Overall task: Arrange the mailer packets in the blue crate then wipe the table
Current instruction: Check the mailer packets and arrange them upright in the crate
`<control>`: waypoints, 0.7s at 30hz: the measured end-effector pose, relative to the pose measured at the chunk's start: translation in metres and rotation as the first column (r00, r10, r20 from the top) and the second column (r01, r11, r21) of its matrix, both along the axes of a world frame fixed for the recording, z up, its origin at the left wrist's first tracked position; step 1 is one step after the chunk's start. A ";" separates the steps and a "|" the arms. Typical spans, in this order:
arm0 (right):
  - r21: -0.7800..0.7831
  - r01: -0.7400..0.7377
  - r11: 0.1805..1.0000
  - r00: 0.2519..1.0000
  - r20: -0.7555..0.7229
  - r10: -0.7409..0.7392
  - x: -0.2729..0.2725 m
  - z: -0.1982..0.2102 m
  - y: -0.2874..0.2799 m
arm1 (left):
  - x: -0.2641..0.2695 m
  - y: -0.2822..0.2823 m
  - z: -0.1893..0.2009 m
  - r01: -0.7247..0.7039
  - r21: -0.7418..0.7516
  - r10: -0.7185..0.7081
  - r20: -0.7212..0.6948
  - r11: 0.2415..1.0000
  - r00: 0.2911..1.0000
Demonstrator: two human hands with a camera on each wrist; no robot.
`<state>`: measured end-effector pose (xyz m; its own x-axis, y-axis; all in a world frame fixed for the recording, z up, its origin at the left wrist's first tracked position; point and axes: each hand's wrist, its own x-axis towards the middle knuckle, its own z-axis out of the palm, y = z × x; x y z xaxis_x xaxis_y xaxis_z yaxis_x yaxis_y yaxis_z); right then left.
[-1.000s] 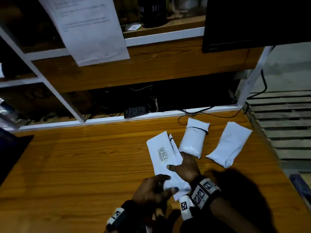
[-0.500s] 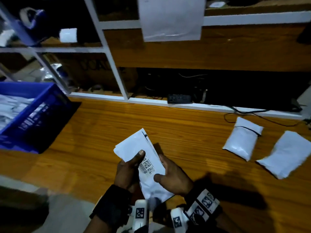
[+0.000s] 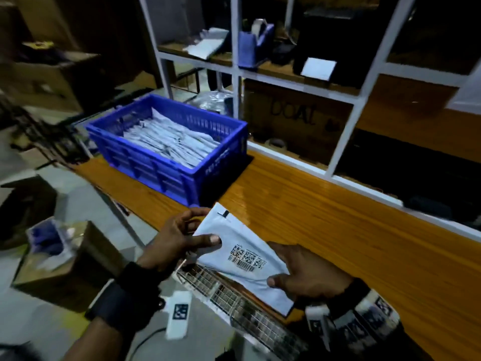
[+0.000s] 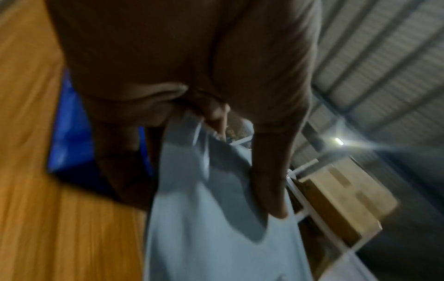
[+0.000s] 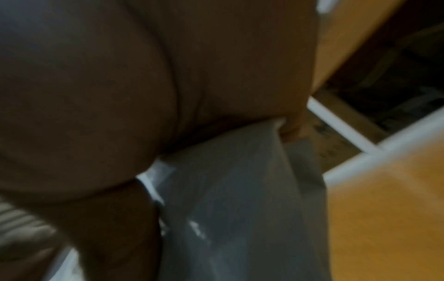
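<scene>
Above the table (image 3: 325, 217), two hands, left hand (image 3: 177, 241) and right hand (image 3: 307, 274), pinch one mailer packet (image 3: 234, 241); one blue crate (image 3: 166, 162) holds perhaps a dozen packets.

Perhaps "DOAL" on cardboard box (image 3: 296, 118)

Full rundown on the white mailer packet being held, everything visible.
The flat white plastic mailer packet is held above the near edge of the wooden table, tilted, its far corner towards the blue plastic crate but clear of it. A printed label with square codes and a barcode sits on its upper face, and a small black mark near the far corner. The left hand pinches its far-left edge, thumb on top; the right hand grips its near-right end. The wrist views hint at a second layer, too blurred to confirm.
</scene>
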<state>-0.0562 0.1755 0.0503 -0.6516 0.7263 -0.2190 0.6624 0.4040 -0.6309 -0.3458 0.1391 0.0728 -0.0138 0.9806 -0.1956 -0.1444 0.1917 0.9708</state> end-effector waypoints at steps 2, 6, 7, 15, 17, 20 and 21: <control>0.049 -0.023 0.999 0.993 0.119 0.017 -0.025 0.014 0.014 | -0.030 0.007 0.015 0.144 0.052 -0.119 -0.334 0.988 0.935; 0.263 -0.178 0.948 0.930 0.359 0.076 -0.074 0.043 0.036 | -0.058 0.029 0.030 0.338 0.165 -0.027 -0.866 0.927 0.499; 0.301 -0.215 0.929 0.920 0.381 0.089 -0.086 0.051 0.041 | -0.062 0.038 0.031 0.412 0.193 0.026 -0.926 0.890 0.377; 0.401 -0.086 0.912 0.935 0.350 -0.065 -0.141 0.089 0.110 | -0.124 0.136 0.055 0.638 0.122 0.112 -0.992 0.760 0.056; 0.442 -0.087 0.893 0.932 0.353 -0.084 -0.152 0.106 0.129 | -0.138 0.166 0.069 0.693 0.091 0.123 -0.992 0.716 0.003; 0.413 -0.070 0.908 0.949 0.309 -0.068 -0.186 0.131 0.157 | -0.157 0.208 0.091 0.744 0.074 0.134 -0.991 0.664 -0.020; 0.403 -0.064 0.913 0.952 0.300 -0.065 -0.199 0.136 0.167 | -0.165 0.224 0.098 0.756 0.102 0.147 -0.989 0.646 0.008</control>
